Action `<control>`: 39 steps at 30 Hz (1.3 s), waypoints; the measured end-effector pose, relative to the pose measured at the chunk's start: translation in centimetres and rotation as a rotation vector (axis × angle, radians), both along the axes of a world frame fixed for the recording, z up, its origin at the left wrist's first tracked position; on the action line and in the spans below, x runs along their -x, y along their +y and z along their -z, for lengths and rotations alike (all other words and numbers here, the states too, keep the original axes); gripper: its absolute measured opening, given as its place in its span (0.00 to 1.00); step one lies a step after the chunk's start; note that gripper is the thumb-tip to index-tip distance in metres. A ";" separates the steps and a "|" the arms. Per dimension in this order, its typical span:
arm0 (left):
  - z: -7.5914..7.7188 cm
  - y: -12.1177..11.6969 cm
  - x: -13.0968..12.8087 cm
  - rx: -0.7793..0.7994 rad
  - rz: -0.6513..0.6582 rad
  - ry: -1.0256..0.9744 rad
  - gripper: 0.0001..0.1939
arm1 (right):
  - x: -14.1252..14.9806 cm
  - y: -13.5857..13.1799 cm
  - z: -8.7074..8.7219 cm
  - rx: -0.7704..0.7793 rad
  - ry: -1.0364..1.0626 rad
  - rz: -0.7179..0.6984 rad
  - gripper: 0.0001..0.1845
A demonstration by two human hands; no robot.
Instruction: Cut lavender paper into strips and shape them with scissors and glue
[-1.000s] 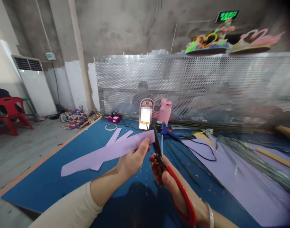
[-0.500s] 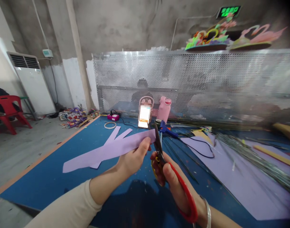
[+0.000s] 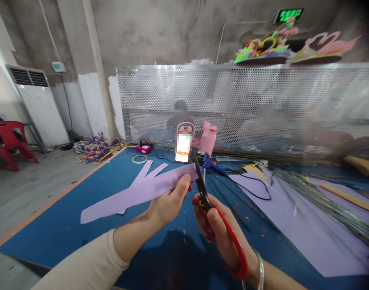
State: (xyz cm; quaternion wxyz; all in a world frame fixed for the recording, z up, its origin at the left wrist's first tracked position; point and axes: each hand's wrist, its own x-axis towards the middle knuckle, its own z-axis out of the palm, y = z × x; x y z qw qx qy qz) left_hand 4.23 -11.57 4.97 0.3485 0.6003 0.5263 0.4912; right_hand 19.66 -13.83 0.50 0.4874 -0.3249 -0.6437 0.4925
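Note:
My left hand (image 3: pixel 174 197) pinches a long purple paper strip (image 3: pixel 132 195) near its right end, thumb on top. The strip slants down to the left above the table. In my right hand (image 3: pixel 217 221) are scissors (image 3: pixel 232 237) with red handles, their dark blades pointing up and away from me. The blades stand at the strip's right end, and from here I cannot tell whether they are cutting into it. Beneath the held strip, narrower purple strips (image 3: pixel 145 173) lie on the blue table (image 3: pixel 66 209).
A lit phone (image 3: pixel 183 149) stands near a pink bottle (image 3: pixel 207 139). A blue glue gun (image 3: pixel 211 164) with a cord lies right of the scissors. Further right are a large purple sheet (image 3: pixel 305 237) and green wire stems (image 3: pixel 311 193). A tape ring (image 3: pixel 139 159) lies at the left. Perforated metal (image 3: pixel 154 96) edges the back.
The scissor blades have come closer together at the strip's end. My right fingers have closed a little on the handles. The strip's left end has dipped slightly.

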 end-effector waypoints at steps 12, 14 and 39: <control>0.4 0.2 0.1 -0.046 0.018 -0.023 0.24 | 0.2 0.0 -0.6 0.028 0.041 -0.001 0.24; 0.3 0.1 0.1 -0.021 0.013 -0.029 0.24 | 0.2 0.1 -0.6 0.023 0.039 0.010 0.23; 1.3 1.3 0.1 -0.039 0.012 -0.188 0.26 | -0.1 1.2 -1.0 0.127 0.089 -0.142 0.15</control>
